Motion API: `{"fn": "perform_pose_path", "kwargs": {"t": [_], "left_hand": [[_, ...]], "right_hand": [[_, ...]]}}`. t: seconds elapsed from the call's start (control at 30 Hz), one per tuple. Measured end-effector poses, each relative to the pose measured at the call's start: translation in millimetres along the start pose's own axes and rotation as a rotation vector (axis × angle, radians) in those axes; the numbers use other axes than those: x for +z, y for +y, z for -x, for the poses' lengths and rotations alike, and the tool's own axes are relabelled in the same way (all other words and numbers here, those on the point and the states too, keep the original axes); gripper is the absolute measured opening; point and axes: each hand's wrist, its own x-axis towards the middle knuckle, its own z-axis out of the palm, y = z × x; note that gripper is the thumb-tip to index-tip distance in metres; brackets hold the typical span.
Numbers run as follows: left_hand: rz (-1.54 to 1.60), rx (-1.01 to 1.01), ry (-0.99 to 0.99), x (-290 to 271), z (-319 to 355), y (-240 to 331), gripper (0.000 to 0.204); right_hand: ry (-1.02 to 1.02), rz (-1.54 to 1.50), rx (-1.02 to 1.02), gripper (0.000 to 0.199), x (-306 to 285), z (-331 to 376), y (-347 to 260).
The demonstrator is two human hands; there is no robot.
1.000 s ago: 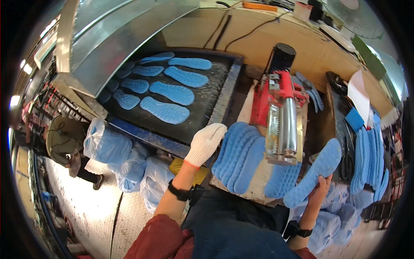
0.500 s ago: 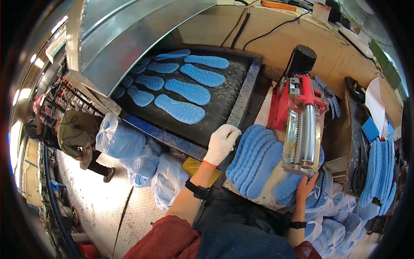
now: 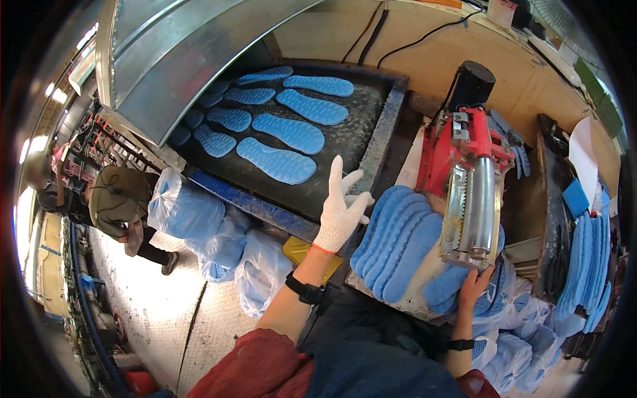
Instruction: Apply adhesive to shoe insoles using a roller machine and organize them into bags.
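My left hand, in a white knit glove, is open above the front right corner of the dark conveyor bed, its fingers spread and nothing in them. Several blue insoles lie in rows on that bed. My bare right hand is at the near end of the red roller machine, fingers curled at its underside. What they grip, if anything, is hidden. Beside the machine, overlapping blue insoles lie on a board, and another insole lies partly under the rollers.
Clear bags of blue pieces stand on the floor at left, more bags at lower right. A sloped metal hood covers the bed's far left. Insoles hang on a rack at right. Another person is at far left.
My left hand has unfolded from a closed shape, its fingers now spread and pointing up over the bed's corner. My right hand remains at the machine's near end. The view has shifted slightly.
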Motion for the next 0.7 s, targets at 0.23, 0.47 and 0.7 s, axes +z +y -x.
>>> {"fn": "perform_pose_path", "kwargs": {"t": [0.23,0.47,0.7], "left_hand": [[0.005,0.107,-0.001,4.6,-3.6,-15.4,0.076],[0.149,0.122,0.009,10.1,-0.5,-15.4,0.081],[-0.186,0.103,-0.193,-4.9,-7.6,-31.6,0.057]], "right_hand": [[-0.059,0.079,0.002,0.059,-7.9,1.1,15.9],[-0.028,0.075,0.082,0.064,-1.0,10.9,-16.8],[-0.019,-0.046,0.068,0.057,7.8,-0.4,-37.0]]}}
